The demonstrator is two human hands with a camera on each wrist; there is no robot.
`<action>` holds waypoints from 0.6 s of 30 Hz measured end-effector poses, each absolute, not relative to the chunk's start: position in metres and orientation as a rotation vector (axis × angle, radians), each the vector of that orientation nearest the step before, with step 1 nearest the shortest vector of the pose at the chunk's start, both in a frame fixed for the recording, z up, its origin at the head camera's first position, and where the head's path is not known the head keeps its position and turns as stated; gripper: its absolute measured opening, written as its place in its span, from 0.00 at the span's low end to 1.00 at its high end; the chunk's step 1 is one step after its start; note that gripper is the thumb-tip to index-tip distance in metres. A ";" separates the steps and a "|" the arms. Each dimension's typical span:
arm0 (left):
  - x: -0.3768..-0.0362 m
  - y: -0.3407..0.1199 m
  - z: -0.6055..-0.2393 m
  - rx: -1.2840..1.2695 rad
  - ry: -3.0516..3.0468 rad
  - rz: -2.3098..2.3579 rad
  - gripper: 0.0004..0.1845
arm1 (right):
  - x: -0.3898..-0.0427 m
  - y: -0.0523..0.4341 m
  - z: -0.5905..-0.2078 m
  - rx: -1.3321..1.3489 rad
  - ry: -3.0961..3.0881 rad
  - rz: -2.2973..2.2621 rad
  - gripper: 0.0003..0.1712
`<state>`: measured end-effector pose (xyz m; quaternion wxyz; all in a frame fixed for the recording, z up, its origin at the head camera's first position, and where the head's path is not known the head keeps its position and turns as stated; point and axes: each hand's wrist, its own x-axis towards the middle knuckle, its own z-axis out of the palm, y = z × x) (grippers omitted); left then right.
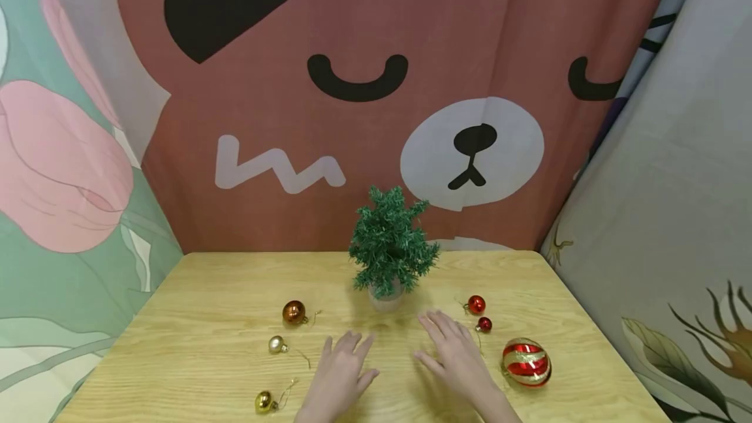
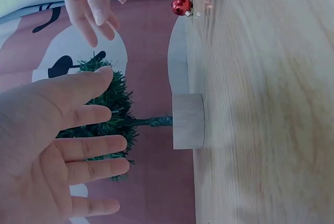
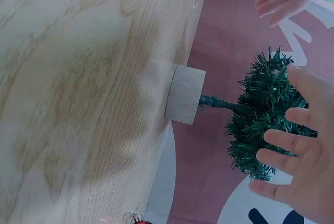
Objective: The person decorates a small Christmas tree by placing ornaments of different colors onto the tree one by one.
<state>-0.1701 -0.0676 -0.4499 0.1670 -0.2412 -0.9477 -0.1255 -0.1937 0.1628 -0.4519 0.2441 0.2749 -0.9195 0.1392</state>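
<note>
In the head view we are seeing a small green tree [image 1: 392, 240] standing upright just right of centre on the wooden table [image 1: 200, 325], its pale pot [image 1: 386, 303] resting flat. Below it, the left hand [image 1: 339, 374] and right hand [image 1: 455, 358] are facing it, fingers straight and spread wide, both holding nothing and seemingly not touching it. We are judging the tree light, its twigs springy and its needles soft, so we are favouring the rigid pot or the bare trunk [image 2: 154, 121] as the hold. At lower left a brown bauble [image 1: 294, 312], a silver bauble [image 1: 276, 344] and a gold bauble [image 1: 264, 402] are lying; at lower right, two red baubles [image 1: 476, 305] and a striped bauble [image 1: 527, 363]. We are expecting these to be slick, ready to roll and possibly fragile, best pinched at the cap or loop. In both wrist views the near hand is hiding part of the foliage; the right wrist view is cutting off a red ornament [image 3: 142, 222] at the bottom edge, and we are struggling to trace the thin threads.
</note>
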 end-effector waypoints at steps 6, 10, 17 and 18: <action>-0.169 -0.068 -0.450 -0.712 -2.661 -0.348 0.23 | -0.196 0.161 -0.451 0.798 -2.382 0.441 0.28; -0.167 -0.069 -0.449 -0.726 -2.664 -0.357 0.22 | -0.200 0.159 -0.449 0.851 -2.285 0.497 0.27; -0.164 -0.071 -0.451 -0.749 -2.677 -0.350 0.21 | -0.206 0.155 -0.448 0.936 -2.194 0.578 0.22; -0.164 -0.072 -0.451 -0.753 -2.677 -0.358 0.21 | -0.207 0.154 -0.447 0.944 -2.188 0.585 0.22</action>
